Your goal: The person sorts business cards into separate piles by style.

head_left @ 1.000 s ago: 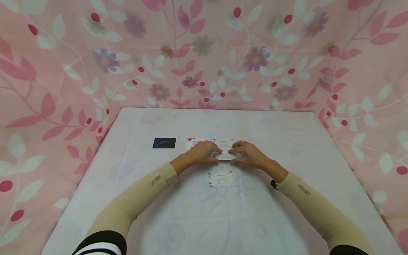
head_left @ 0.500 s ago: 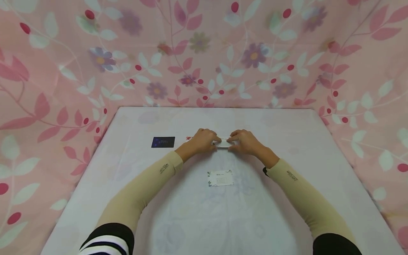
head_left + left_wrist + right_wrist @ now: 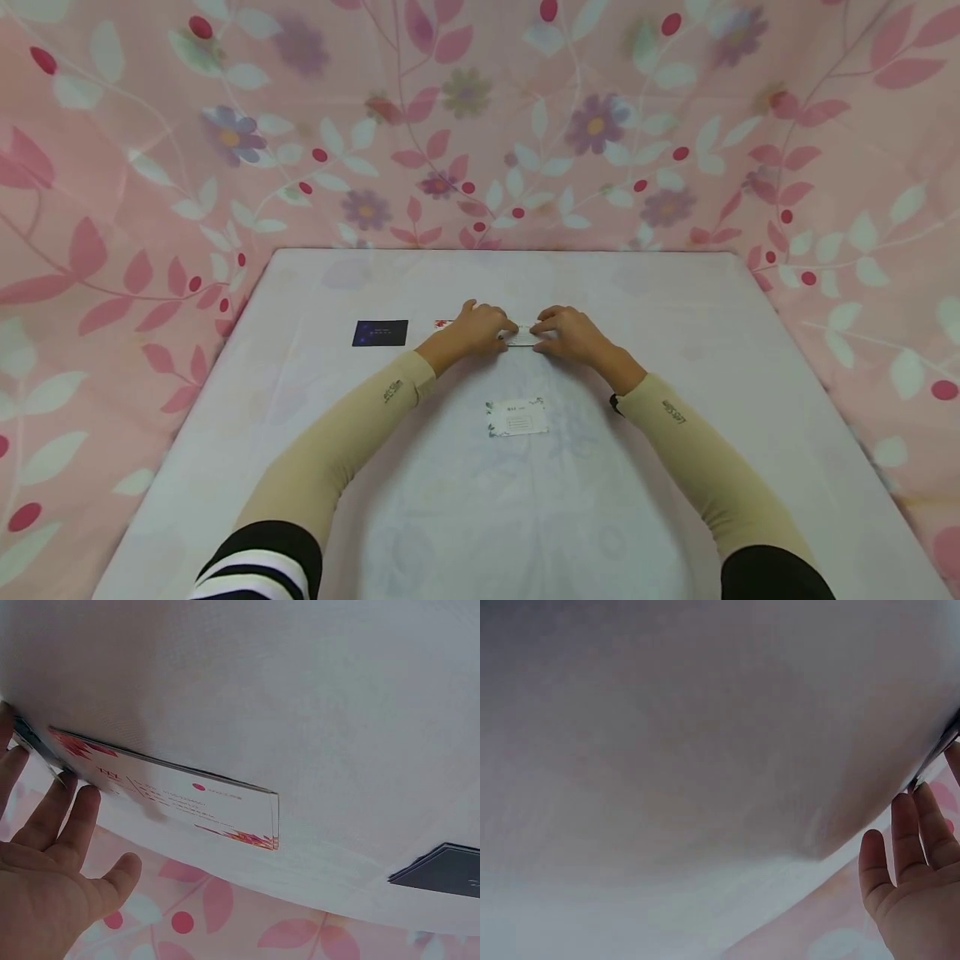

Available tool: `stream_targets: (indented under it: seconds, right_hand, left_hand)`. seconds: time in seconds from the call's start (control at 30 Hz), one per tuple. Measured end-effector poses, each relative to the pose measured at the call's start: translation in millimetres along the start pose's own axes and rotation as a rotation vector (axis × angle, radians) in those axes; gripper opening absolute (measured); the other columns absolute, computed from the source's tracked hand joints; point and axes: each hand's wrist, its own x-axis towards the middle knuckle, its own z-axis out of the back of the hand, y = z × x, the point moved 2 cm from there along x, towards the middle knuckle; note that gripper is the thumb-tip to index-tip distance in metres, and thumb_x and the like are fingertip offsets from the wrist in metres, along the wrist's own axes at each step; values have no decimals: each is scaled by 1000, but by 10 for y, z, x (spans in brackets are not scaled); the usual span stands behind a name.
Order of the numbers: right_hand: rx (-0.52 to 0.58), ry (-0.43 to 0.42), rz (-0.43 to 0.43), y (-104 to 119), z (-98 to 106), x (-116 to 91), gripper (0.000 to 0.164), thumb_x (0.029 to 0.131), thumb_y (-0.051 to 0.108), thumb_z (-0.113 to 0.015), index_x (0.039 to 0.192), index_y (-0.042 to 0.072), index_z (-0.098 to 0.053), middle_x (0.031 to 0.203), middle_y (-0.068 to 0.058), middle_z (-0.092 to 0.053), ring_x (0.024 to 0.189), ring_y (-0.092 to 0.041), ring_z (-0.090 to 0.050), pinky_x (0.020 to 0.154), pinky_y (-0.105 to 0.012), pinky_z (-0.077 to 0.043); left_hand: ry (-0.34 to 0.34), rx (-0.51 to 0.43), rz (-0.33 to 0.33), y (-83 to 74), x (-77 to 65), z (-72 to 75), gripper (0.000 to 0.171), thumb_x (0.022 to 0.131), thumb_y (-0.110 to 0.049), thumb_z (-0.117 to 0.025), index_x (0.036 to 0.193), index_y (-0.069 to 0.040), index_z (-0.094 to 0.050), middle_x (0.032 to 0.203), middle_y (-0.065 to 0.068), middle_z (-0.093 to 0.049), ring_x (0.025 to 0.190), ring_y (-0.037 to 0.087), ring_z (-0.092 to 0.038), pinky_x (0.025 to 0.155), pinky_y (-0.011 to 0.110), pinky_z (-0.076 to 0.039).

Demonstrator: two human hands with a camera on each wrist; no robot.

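Both hands are at a small stack of white business cards [image 3: 522,335] toward the back of the table. My left hand [image 3: 480,327] grips its left end, thumb at the near side, and my right hand [image 3: 576,337] grips the right end the same way. The fingers cover both ends of the stack. In the left wrist view, fingertips meet the stack's edge [image 3: 36,742]; in the right wrist view, the other hand [image 3: 919,881] touches its dark edge. A single white card with green leaf corners [image 3: 517,417] lies nearer the body.
White business cards with red floral corners [image 3: 176,791] lie just left of the stack, mostly behind the left hand in the head view. Further left are dark blue cards [image 3: 380,333]. A white cloth covers the table [image 3: 637,467]; pink floral fabric [image 3: 480,125] hangs around it.
Both hands have moved away from the body with a white card, from in front of the stack onto it. In the last half second they have barely moved. The lone card stays put.
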Motion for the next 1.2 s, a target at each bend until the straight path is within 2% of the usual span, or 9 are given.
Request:
stream_targets:
  seconds: [0.3,0.67,1.2]
  right_hand:
    - [-8,29,-41,36,-3,11,32,85,20,-78,113,4,-75,126,-21,-64,118,-37,-59,98,-51,-49]
    - [2,4,-72,51,-5,7,33,86,19,-77,114,3,-74,124,-20,-65,116,-37,-60,98,-51,-48]
    - [0,-6,-21,6,-8,14,30,84,16,-79,110,1,-74,119,-20,-68,115,-35,-62,99,-48,-48]
  left_hand:
    - [-5,-3,3,-20,-43,21,39,93,-27,-69,131,-28,-65,138,2,-60,127,27,-54,113,65,-21]
    - [-9,-10,5,-9,-20,24,39,93,-25,-70,131,-28,-65,136,3,-60,126,28,-55,113,64,-22]
    - [-11,-15,-12,32,-8,3,41,94,-29,-68,134,-28,-62,135,2,-59,128,25,-54,114,64,-22]
